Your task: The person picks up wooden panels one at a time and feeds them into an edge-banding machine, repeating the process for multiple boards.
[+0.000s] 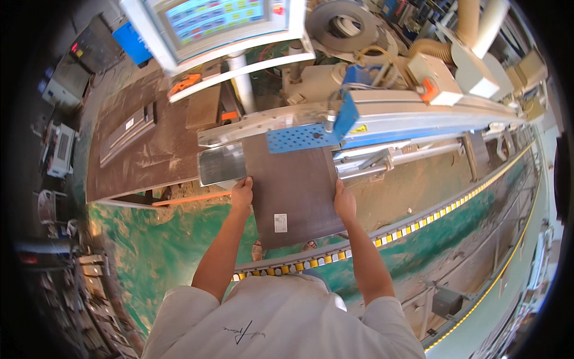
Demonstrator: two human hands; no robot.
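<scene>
A dark brown rectangular panel [293,191] with a small white label [280,223] lies between my hands. My left hand [242,192] grips its left edge, thumb on top; my right hand [344,200] holds the right edge the same way. The panel's far end reaches the machine, under or against a blue perforated plate [299,139]. To the left of the panel is a shiny metal plate [221,164] on the machine bed. The fingers below the panel are hidden.
A control screen [215,18] on a white frame stands at the far left. Brown strips [128,133] lie on a brown table [149,170] to the left. A roller rail with yellow pieces [335,257] curves past my body. Long machine rails [418,152] run right.
</scene>
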